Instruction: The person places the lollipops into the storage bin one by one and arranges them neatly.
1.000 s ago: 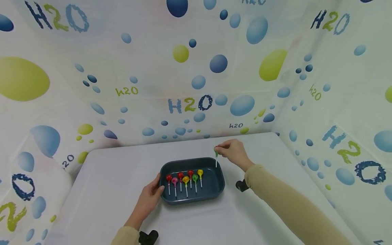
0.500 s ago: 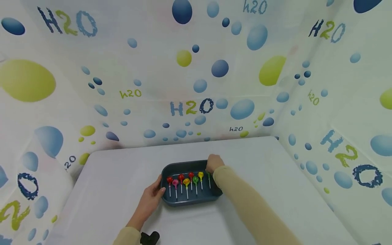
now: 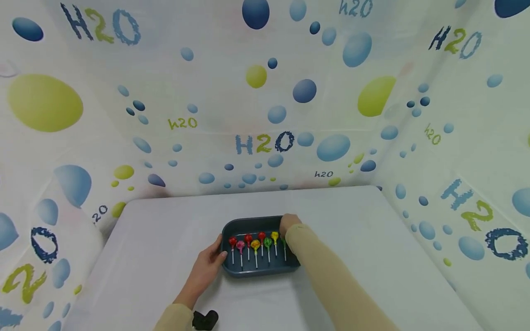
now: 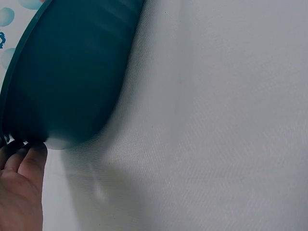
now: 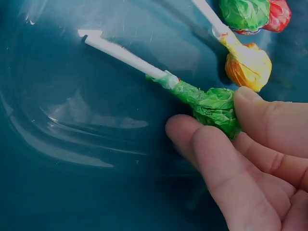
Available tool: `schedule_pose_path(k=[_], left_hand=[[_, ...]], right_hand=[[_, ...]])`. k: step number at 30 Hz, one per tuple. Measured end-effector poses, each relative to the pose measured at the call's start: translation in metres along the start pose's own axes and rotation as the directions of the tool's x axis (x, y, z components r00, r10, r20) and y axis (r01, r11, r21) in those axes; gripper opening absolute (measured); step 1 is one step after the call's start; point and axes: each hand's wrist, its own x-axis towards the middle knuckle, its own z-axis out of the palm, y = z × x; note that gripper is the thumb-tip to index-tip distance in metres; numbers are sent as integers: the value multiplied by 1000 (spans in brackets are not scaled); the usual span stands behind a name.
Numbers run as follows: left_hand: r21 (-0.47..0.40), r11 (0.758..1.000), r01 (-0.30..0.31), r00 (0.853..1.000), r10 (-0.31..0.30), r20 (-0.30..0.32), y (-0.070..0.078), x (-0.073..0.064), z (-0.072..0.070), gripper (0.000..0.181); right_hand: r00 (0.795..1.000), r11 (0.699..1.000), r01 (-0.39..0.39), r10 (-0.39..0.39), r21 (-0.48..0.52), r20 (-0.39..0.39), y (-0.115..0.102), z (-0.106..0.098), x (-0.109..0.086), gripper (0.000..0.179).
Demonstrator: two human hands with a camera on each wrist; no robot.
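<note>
A dark teal tray (image 3: 256,274) sits mid-table in the head view, with several wrapped lollipops lying side by side in it. My left hand (image 3: 207,265) grips its left end, thumb over the rim and fingers outside the wall. In the left wrist view the fingertips (image 4: 36,151) meet the tray's end. At the tray's right side my right hand (image 3: 290,222) reaches inside. The right wrist view shows it pinching the head of a green lollipop (image 5: 216,108) between thumb and fingers. The white stick points away from the hand, its tip close over the tray floor.
A yellow lollipop (image 5: 249,67) lies just beside the pinched one, with another green lollipop (image 5: 245,12) past it. The white cloth-covered table (image 3: 165,239) extends around the tray. Behind it hangs a white patterned curtain (image 3: 215,92). A black wrist mount (image 3: 205,319) shows by the left sleeve.
My right hand has come down and left from above the tray's right edge, bringing the green lollipop into the tray beside the row. My left hand keeps its grip on the tray.
</note>
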Motion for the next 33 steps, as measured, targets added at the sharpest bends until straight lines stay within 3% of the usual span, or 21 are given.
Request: schedule_pose_path(k=[24,29,33], left_hand=[[28,1000,8,1000,-8,-7,0,1,-2,60],[33,999,10,1000,-10,-9,-2,0,-3,60],[37,999,15,1000,-15,-6,-4,-1,-4,60]], right_hand=[[999,995,-40,39,88,13,3,-5,1,29],[1000,997,-14,13,74,7,2,-6,-1,30],[999,991,15,-20,136,34,1,-12,-6,30]])
